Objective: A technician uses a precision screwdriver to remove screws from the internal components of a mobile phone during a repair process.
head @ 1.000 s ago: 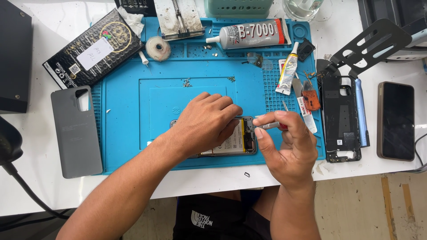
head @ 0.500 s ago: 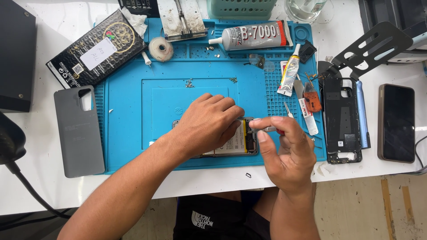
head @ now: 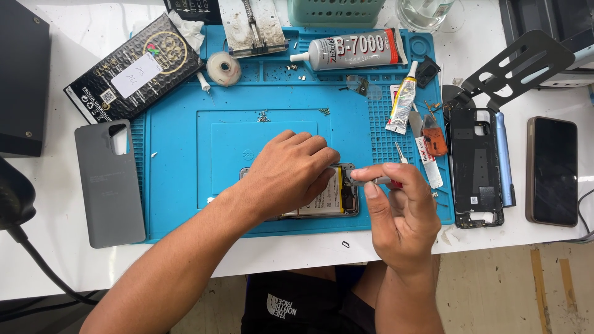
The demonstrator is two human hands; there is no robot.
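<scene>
The right hand (head: 396, 216) pinches a slim metal-shafted tool (head: 371, 181), seemingly a small screwdriver, between thumb and fingertips, its tip resting at the top right corner of the opened phone (head: 331, 198). Compared with 1 second ago, this hand has tilted slightly and the tool now lies nearly level, reaching in from the right, so the work at that corner appears to go on without a break. The left hand (head: 288, 173) stays pressed flat over the phone, its grip closed down on the body and holding it steady; it has hardly moved. The phone lies near the front edge of the blue repair mat (head: 179, 154), battery and inner parts showing. Farther out, a large glue tube (head: 356, 51) and a small glue tube (head: 402, 99) lie on the mat, a black phone frame (head: 475, 167) at its right edge, a grey back cover (head: 108, 185) on the white counter (head: 37, 247) at left.
</scene>
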